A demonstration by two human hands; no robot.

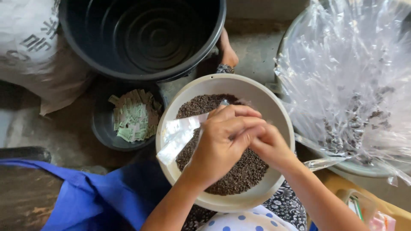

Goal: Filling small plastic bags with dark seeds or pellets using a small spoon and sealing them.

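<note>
- The small clear packet [177, 136] sits over the left side of the cream bowl [274, 112], slanting down toward the rim, its near end caught in the person's fingers.
- The left hand [222, 143] is curled over it, fingers closed on the packet's end; the right hand [270, 147] presses against the left from the side, fingertips pinched in at the same spot. What exactly the right one has between its fingers I cannot tell.
- Beneath both hands the bowl holds a heap of small dark brown seeds [239, 173], filling most of its floor.
- It looks like the filling stage: the packet held at its mouth above the seeds. I would judge the next move needs the mouth kept parted and held over the bowl, so nothing spills past the rim.
- Left of the bowl, a small dark basin [99, 128] holds a pile of green-and-white paper slips [133, 116].
- Behind stands a large black tub [143, 38]; to the right, a basin draped in crinkled clear plastic [346, 77] with seeds showing through.
</note>
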